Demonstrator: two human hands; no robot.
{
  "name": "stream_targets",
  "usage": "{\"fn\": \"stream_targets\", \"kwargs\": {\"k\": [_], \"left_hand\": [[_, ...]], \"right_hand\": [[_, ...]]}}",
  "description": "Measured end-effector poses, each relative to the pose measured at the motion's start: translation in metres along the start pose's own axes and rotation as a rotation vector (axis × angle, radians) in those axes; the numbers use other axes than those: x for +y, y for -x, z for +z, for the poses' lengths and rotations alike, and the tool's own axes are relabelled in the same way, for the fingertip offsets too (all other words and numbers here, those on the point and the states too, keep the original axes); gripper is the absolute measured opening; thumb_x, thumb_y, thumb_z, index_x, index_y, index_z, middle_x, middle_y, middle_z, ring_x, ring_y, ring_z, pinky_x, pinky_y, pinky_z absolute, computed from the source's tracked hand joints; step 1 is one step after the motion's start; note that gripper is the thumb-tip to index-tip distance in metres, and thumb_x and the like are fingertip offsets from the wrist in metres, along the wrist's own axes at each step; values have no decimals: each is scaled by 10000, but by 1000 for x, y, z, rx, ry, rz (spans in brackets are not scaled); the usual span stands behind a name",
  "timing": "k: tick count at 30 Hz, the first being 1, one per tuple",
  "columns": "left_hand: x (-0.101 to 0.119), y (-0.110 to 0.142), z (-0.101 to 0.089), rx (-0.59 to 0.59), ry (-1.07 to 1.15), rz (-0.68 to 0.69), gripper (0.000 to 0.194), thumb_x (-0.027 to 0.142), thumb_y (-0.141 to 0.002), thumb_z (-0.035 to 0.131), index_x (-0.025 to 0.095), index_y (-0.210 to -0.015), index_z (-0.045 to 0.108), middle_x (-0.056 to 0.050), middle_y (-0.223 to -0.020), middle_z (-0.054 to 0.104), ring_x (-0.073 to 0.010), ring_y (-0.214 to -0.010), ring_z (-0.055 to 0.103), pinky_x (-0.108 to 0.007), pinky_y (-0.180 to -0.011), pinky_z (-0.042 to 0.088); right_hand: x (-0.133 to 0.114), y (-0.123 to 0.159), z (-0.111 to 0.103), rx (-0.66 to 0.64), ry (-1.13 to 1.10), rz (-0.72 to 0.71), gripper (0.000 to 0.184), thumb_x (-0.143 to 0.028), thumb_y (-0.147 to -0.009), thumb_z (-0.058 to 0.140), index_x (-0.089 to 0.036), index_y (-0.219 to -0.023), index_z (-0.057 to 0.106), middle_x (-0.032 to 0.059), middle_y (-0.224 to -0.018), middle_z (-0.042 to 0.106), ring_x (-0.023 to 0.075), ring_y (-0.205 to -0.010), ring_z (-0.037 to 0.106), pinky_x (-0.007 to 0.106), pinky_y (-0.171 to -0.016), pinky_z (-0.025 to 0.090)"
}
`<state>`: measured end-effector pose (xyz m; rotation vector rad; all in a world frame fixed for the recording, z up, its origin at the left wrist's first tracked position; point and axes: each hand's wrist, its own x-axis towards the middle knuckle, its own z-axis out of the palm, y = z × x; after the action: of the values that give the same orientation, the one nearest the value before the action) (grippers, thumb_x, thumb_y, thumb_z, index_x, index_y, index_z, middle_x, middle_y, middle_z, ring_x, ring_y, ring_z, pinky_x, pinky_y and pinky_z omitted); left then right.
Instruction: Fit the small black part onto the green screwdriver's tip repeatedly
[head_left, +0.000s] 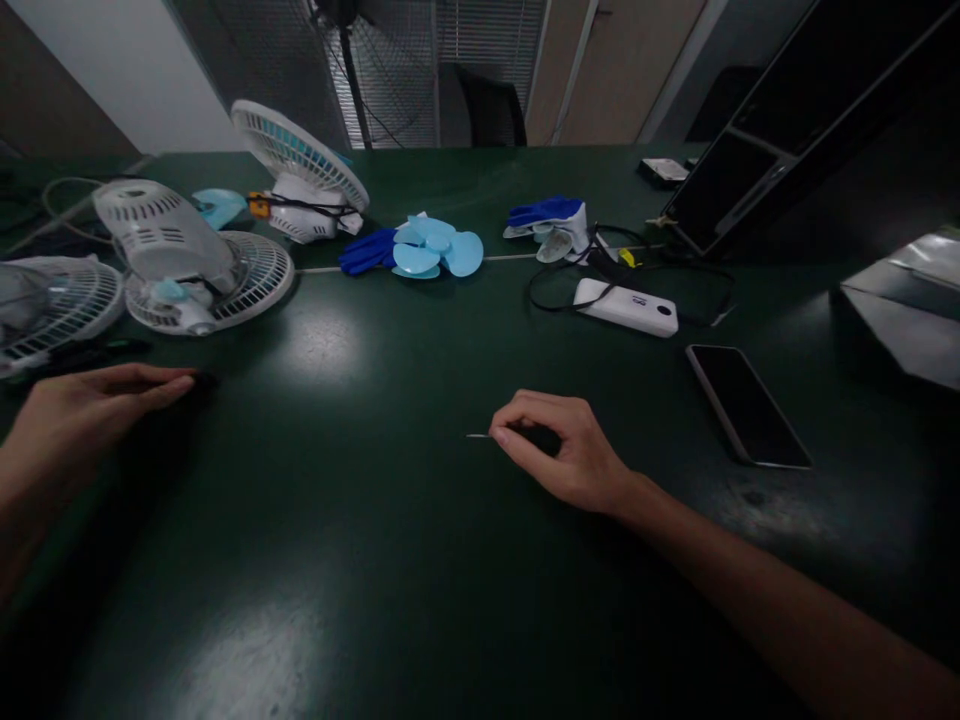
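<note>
My right hand point(559, 445) is closed in a pinch low over the middle of the green table point(360, 560). A thin, pale, needle-like piece point(477, 436) pokes out to the left from between its thumb and forefinger; the rest is hidden by the fingers. At the left, my left hand point(112, 400) is also pinched, thumb against forefinger. Something dark shows at its fingertips, but I cannot tell whether it is a held thing or shadow. Just beyond this hand lies a white fan point(169, 240) with its grille face down on the table.
Another white fan point(300, 165) stands farther back, near a light-blue fan blade point(439, 248) and blue-and-white gloves point(559, 222). To the right are a white power bank point(628, 306) with a black cable, a phone point(748, 405) and a tall dark case point(765, 160).
</note>
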<state>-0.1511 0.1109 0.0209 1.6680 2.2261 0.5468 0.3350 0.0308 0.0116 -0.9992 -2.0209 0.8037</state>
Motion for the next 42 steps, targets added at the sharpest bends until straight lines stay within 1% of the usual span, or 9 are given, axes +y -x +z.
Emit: {"fn": "stream_targets", "kwargs": {"k": [3,8,11,13,16,19,24,33,42], "left_hand": [[22,9,-1,-60,149,-142,403,446,-815,733,195,-1130,710,58,-1082,731,-165,-1001,642,-247,-860,466],[49,43,20,8,147,-73,394,464,-849,704,252,-1181,689,51,-1051,722,-184,-977,648,-229,-771,463],[78,78,49,-179,158,232,407,497,-886,658,211,-1174,686,-24,-1051,724,-227,-915,663,-297,-734,504],[106,104,71,-256,188,378,361,504,-894,650,256,-1154,692,-15,-1091,707,-205,-906,655,-297,-749,517],[147,136,101,-407,281,679,264,401,-973,569,259,-1173,669,-53,-1133,677,-197,-968,646,-318,-818,539],[172,150,117,-481,363,825,207,320,-993,547,242,-1151,656,-59,-1112,661,-190,-1014,633,-336,-876,540],[174,148,118,-516,382,801,196,282,-980,577,252,-1166,631,-40,-1085,651,-173,-955,622,-331,-852,536],[175,149,115,-403,356,785,129,263,-942,621,247,-1066,655,-61,-1049,637,-214,-983,602,-385,-840,523],[174,148,116,-407,348,760,133,256,-945,625,248,-1073,657,-49,-1057,633,-208,-986,596,-377,-842,510]], "right_hand": [[0,1,0,4,25,8,124,-232,-956,581,-163,-935,682,16,-838,641,116,-742,580,273,-673,442],[-2,2,2,21,36,-21,127,-233,-960,574,-167,-939,680,11,-827,641,112,-731,572,265,-668,435],[-3,2,3,7,26,-38,126,-234,-962,572,-169,-957,680,12,-837,643,112,-735,575,264,-670,441],[-4,2,3,-9,20,-45,122,-228,-959,572,-168,-961,679,14,-841,642,113,-741,579,267,-679,447],[-4,3,2,-19,35,-61,119,-222,-955,569,-168,-950,675,15,-826,638,115,-730,577,273,-673,444],[-3,4,2,-19,70,-74,114,-220,-946,568,-172,-945,672,14,-812,634,118,-717,573,279,-664,439],[0,6,3,-60,154,-78,97,-202,-929,580,-179,-960,669,8,-822,638,111,-697,563,272,-633,416],[3,6,3,-60,304,-70,80,-189,-901,582,-189,-912,661,1,-771,628,108,-648,544,274,-585,372],[4,7,6,-67,349,-27,81,-201,-892,594,-190,-891,675,-2,-766,629,103,-627,531,271,-574,366]]}}
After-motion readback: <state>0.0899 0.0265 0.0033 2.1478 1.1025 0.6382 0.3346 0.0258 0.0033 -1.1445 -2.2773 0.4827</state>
